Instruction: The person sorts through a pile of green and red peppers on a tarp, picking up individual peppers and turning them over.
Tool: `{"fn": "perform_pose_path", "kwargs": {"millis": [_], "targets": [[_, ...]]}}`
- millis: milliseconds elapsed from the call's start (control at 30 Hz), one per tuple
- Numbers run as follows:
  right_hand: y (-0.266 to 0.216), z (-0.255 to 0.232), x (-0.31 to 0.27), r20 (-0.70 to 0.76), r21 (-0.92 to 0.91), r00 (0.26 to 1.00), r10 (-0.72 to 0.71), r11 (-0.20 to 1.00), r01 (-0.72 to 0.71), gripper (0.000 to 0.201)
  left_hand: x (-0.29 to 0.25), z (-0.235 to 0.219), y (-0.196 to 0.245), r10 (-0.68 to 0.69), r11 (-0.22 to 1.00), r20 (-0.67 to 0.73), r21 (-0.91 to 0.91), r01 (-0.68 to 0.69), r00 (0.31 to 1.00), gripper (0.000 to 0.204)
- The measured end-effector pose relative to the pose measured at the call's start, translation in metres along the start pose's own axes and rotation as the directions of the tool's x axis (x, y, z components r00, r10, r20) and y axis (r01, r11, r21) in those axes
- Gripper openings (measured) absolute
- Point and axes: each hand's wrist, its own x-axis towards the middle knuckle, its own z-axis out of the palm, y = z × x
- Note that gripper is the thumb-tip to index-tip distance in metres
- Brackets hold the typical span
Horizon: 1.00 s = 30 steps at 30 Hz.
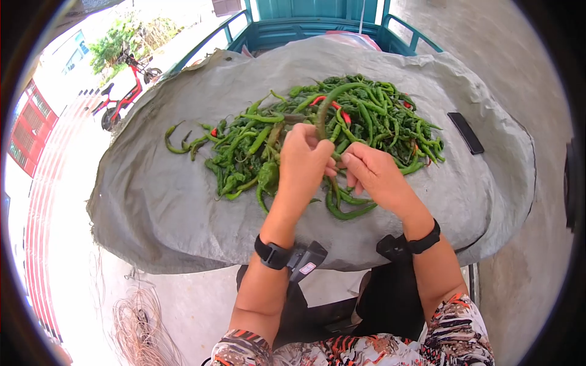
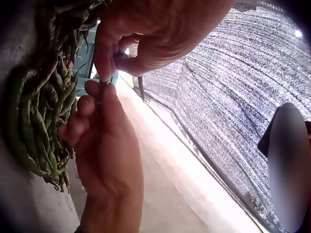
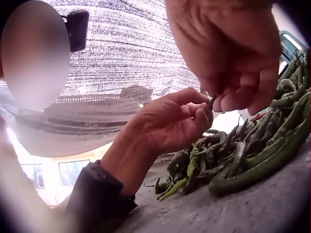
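My left hand (image 1: pixel 303 161) grips a long curved green chili pepper (image 1: pixel 323 113) that arches up over the pile. Close against it, the fingertips of my right hand (image 1: pixel 375 174) pinch a small dark end at the left fingertips. Both wrist views show the two hands meeting there, with the left hand (image 3: pixel 163 126) and right hand (image 2: pixel 107 150) tip to tip. Most of what lies between the fingers is hidden. Beneath and behind the hands spreads a heap of green chili peppers (image 1: pixel 378 116), with a few red ones (image 1: pixel 346 116) among them.
The peppers lie on a grey cloth sheet (image 1: pixel 165 213) spread over a teal cart (image 1: pixel 293 25). A black phone (image 1: pixel 466 133) rests on the sheet at the right. Tangled string (image 1: pixel 143 329) lies on the ground at lower left; a red electric bike (image 1: pixel 126 91) stands beyond.
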Motion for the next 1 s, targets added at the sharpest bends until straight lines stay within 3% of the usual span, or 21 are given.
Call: {"fn": "perform_pose_path", "kwargs": {"millis": [133,167,233,267,333,400,500,700,833,933,1000], "targets": [[0.004,-0.006,0.005,0.002,0.192,0.996,0.087,0.978,-0.086,0.029,-0.003,0.002,0.004,0.033,0.999,-0.017,0.008,-0.033,0.999,0.033],[0.005,-0.011,0.007,0.011,0.259,0.995,0.104,0.960,-0.103,0.029,-0.004,-0.003,0.005,0.166,0.958,-0.038,0.241,-0.152,0.985,0.034],[0.006,-0.017,0.008,-0.092,0.323,0.991,0.098,0.944,-0.064,0.028,-0.004,-0.026,0.010,0.418,0.680,0.020,0.656,-0.327,0.908,0.034],[0.007,-0.021,0.008,-0.145,0.353,0.984,0.099,0.935,-0.041,0.027,-0.008,-0.037,0.018,0.352,0.704,-0.006,0.661,-0.261,0.936,0.031],[0.022,-0.028,0.015,-0.277,0.384,0.954,0.111,0.923,0.004,0.024,-0.014,-0.059,0.024,0.349,0.562,-0.039,0.808,-0.175,0.936,0.026],[0.032,-0.032,0.022,-0.399,0.388,0.905,0.150,0.922,0.018,0.022,-0.021,-0.071,0.036,0.164,0.530,-0.087,0.848,-0.014,0.983,0.028],[0.045,-0.043,0.025,-0.391,0.493,0.916,0.088,0.861,0.127,0.018,-0.027,-0.074,0.036,0.065,0.389,-0.016,0.921,-0.010,0.998,0.032],[0.031,-0.049,0.020,-0.442,0.579,0.889,-0.121,0.718,0.386,0.016,-0.024,-0.074,0.023,0.148,0.314,0.078,0.941,-0.122,0.986,0.037],[0.038,-0.055,0.023,-0.532,0.497,0.822,-0.206,0.710,0.499,0.019,-0.033,-0.071,0.047,0.164,0.445,0.058,0.886,-0.126,0.985,0.033],[0.024,-0.048,0.024,-0.646,0.358,0.763,-0.033,0.869,0.342,0.022,-0.034,-0.063,0.057,0.160,0.639,0.094,0.749,-0.175,0.983,0.031],[0.063,-0.049,0.035,-0.703,0.009,0.692,-0.167,0.970,0.244,0.023,-0.031,-0.058,0.053,0.177,0.781,0.150,0.580,-0.232,0.973,0.035]]}}
